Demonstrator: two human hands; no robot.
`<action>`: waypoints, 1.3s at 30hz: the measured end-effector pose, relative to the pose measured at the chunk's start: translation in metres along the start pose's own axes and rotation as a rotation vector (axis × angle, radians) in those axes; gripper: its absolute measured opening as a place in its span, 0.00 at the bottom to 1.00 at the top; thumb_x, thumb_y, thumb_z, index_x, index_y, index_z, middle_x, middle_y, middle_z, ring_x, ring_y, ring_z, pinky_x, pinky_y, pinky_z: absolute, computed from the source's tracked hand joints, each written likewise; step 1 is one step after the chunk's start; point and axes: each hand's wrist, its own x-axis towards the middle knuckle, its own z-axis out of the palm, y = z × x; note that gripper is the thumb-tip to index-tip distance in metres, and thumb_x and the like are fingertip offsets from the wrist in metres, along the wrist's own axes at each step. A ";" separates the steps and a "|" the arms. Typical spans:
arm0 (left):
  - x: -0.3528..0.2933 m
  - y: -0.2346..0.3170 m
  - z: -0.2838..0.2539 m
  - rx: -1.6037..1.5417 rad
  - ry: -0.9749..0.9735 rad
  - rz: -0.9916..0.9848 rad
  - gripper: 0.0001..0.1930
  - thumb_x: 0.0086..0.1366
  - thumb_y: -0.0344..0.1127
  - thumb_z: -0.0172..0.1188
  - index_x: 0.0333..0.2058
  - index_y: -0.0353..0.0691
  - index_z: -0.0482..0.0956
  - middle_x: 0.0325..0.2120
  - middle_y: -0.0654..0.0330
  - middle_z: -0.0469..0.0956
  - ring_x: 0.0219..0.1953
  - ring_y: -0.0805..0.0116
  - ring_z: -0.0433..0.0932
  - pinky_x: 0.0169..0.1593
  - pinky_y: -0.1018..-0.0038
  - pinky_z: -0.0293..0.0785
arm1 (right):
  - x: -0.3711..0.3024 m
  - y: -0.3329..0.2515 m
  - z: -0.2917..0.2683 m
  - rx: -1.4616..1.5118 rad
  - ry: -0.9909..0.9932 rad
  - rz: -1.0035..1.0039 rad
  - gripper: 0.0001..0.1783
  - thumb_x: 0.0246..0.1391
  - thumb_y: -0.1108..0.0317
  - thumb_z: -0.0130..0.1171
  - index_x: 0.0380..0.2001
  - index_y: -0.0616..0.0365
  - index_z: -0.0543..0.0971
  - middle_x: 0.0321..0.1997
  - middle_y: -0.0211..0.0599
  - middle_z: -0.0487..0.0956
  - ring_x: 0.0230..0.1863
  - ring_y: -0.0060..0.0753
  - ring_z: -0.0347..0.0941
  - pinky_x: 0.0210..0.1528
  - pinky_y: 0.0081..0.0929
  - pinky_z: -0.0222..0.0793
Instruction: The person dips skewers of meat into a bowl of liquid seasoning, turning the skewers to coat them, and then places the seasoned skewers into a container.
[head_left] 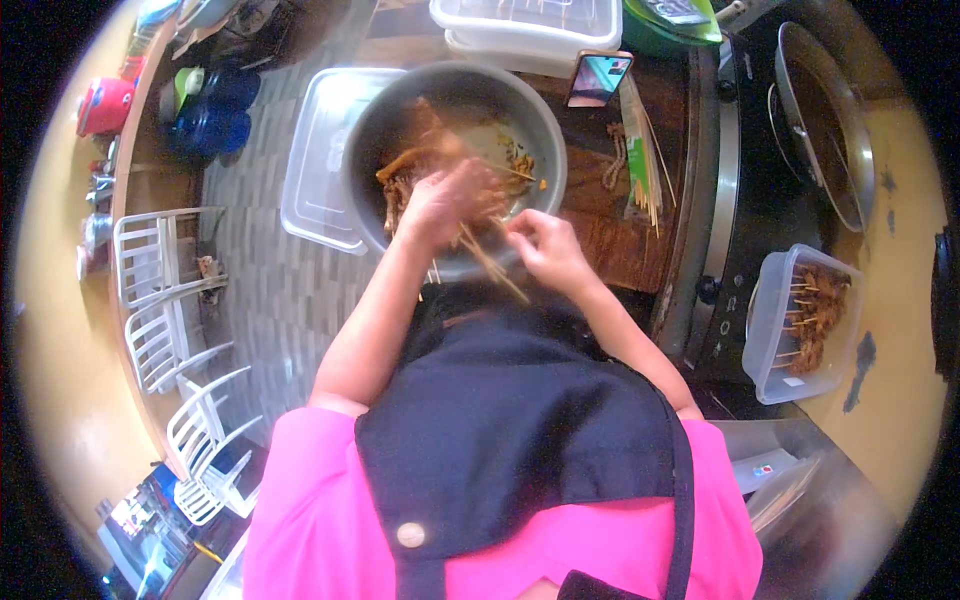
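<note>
Fingers (464, 184) of the left hand (437, 207) blur over ragged, orange-brown food (424, 135).

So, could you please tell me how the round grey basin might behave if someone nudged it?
The round grey basin looks stiff, probably metal, judging by its evenly curved rim. It may feel somewhat heavy, given the meat piled inside. Because it is so wide, it would likely slide rather than tip.

The left hand (442, 205) blurs, hiding part of the meat (428, 138) inside the grey bowl (550, 160); at twelve o'clock the top edge crops a clear plastic tub (527, 42).
</note>
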 end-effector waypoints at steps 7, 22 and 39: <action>-0.001 -0.004 0.003 -0.035 0.084 0.049 0.13 0.60 0.37 0.52 0.41 0.36 0.68 0.37 0.55 0.73 0.40 0.62 0.74 0.42 0.65 0.74 | 0.001 -0.004 0.005 0.024 -0.023 0.010 0.06 0.43 0.70 0.57 0.26 0.61 0.75 0.24 0.43 0.77 0.27 0.34 0.74 0.32 0.28 0.69; -0.002 -0.013 0.019 -0.013 0.039 0.155 0.15 0.58 0.39 0.55 0.41 0.37 0.71 0.35 0.54 0.75 0.34 0.64 0.75 0.37 0.71 0.73 | 0.001 -0.001 -0.001 0.003 -0.025 0.053 0.07 0.44 0.70 0.56 0.27 0.62 0.76 0.27 0.40 0.77 0.29 0.29 0.74 0.33 0.25 0.69; 0.016 0.017 -0.007 -0.144 0.048 0.219 0.15 0.60 0.44 0.51 0.39 0.39 0.72 0.35 0.57 0.74 0.41 0.61 0.73 0.45 0.61 0.69 | -0.007 0.008 -0.001 -0.054 -0.012 -0.077 0.07 0.45 0.70 0.55 0.27 0.63 0.76 0.25 0.40 0.77 0.25 0.26 0.73 0.29 0.24 0.69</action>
